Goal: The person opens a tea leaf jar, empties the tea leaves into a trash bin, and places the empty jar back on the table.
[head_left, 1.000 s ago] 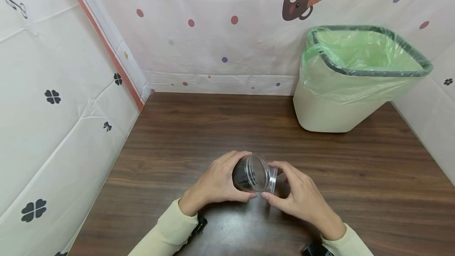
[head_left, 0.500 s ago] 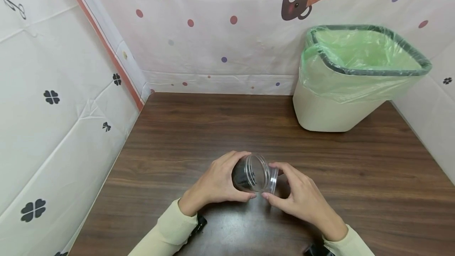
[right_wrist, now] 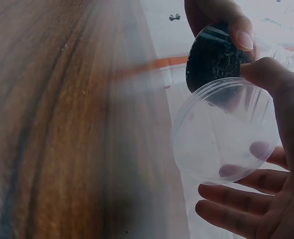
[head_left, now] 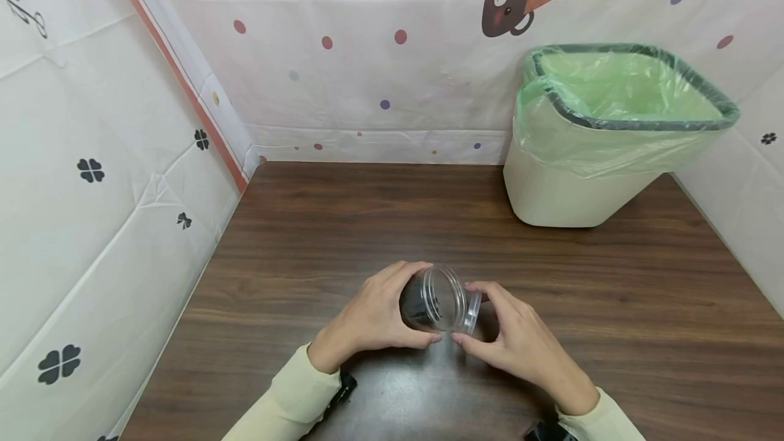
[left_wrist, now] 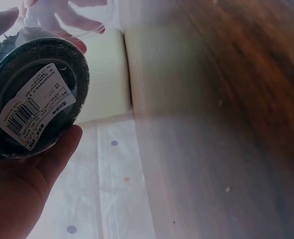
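My left hand (head_left: pixel 386 308) grips a clear jar (head_left: pixel 433 298) with dark, flaky contents, tilted with its mouth toward the right. A white barcode label (left_wrist: pixel 37 105) shows on the jar's base in the left wrist view. At the jar's mouth, my right hand (head_left: pixel 517 332) holds a clear round lid (head_left: pixel 471 312) by its edge, thumb on the near side and fingers on the far side. In the right wrist view the lid (right_wrist: pixel 221 134) stands on edge before the jar, and dark matter (right_wrist: pixel 212 59) shows behind it.
A cream bin (head_left: pixel 551 189) with a green bag (head_left: pixel 631 87) over its rim stands at the back right of the brown wooden table (head_left: pixel 294 237). Patterned white sheets (head_left: pixel 343 87) hang behind and at the sides.
The lid in my right hand has tilted slightly and shifted a little to the right of the jar's mouth. My left hand and the jar hold nearly still.
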`<control>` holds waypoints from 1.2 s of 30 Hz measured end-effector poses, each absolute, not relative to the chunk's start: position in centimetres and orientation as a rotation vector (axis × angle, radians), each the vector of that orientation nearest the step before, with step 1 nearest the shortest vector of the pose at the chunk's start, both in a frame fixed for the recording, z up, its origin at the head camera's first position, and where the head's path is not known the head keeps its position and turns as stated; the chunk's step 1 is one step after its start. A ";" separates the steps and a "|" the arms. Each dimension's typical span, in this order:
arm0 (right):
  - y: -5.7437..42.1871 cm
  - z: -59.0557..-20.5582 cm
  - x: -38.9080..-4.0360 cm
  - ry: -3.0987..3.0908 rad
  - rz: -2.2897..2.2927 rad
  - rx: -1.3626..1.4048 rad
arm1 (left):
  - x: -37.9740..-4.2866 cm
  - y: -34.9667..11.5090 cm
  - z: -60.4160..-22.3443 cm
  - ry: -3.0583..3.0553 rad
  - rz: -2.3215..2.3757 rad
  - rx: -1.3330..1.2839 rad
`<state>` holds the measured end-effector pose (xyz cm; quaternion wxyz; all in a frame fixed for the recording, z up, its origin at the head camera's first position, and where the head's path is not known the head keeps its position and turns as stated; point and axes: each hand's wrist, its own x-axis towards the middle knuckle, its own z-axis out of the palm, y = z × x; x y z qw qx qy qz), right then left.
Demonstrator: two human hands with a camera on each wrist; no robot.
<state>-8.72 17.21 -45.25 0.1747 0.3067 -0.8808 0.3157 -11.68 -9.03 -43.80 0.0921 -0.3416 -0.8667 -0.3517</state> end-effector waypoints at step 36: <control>18.0 -46.1 -8.6 -2.547 0.918 0.814 | -11.7 -9.0 -43.9 -2.593 -1.043 -0.994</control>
